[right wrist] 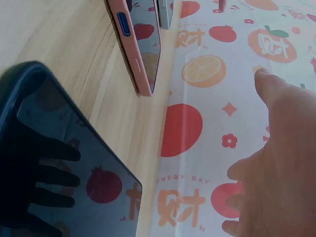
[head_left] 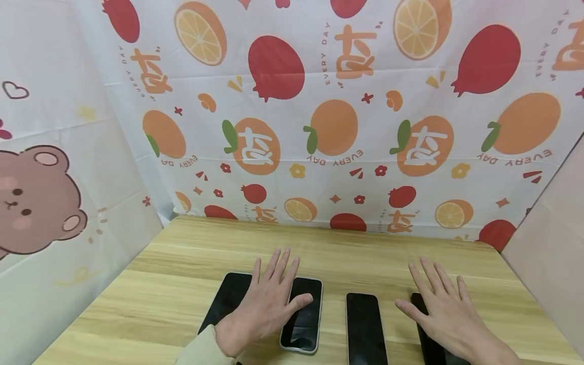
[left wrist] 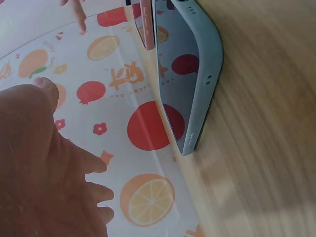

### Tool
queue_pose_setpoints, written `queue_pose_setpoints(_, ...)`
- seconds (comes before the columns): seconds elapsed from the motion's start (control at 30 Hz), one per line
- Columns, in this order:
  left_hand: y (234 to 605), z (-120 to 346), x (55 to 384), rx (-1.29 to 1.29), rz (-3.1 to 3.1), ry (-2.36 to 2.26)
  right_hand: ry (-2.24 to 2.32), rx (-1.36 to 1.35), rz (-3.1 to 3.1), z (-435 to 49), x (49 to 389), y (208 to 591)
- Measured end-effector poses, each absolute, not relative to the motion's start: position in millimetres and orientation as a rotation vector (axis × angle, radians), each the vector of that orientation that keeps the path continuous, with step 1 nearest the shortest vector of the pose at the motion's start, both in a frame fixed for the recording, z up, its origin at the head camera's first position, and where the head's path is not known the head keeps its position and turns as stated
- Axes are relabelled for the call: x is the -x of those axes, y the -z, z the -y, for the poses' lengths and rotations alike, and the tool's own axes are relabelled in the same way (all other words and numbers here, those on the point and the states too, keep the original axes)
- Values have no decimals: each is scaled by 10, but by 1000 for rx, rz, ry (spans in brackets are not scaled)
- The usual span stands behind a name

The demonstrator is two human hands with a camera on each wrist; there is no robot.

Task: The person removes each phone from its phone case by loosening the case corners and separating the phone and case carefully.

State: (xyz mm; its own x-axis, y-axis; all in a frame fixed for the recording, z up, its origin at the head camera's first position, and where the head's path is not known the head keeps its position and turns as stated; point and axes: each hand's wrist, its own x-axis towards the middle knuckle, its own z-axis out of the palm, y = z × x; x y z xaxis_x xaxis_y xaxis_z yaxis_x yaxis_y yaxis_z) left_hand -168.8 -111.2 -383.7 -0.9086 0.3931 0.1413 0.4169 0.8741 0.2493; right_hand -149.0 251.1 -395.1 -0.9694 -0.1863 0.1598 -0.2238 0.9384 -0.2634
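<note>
My left hand (head_left: 266, 304) is spread flat with straight fingers over two smartphones. One is a black-screened phone (head_left: 230, 294) at the far left, partly covered by the hand. The other, a phone in a pale grey-blue case (head_left: 303, 324), lies under the thumb side. My right hand (head_left: 449, 314), fingers also straight and spread, is above a dark-cased phone (head_left: 429, 342), which it partly hides. Between the hands lies a slim phone (head_left: 365, 324), whose pink case (right wrist: 133, 54) shows in the right wrist view. Neither hand grips anything. The wrist views show the hands raised above the phones.
The phones lie screen up on a light wood-grain table (head_left: 182, 274). A white curtain with fruit prints (head_left: 292, 167) hangs behind its far edge. At left stands a cloth with a bear print (head_left: 36, 203), and a pale cloth (head_left: 552, 243) borders the right side.
</note>
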Motion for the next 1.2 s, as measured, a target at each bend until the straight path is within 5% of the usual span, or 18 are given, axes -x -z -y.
queue_pose_setpoints(1.2, 3861, 1602, 1525, 374, 3043, 607, -695, -596, 2850, -1599, 1668, 3863)
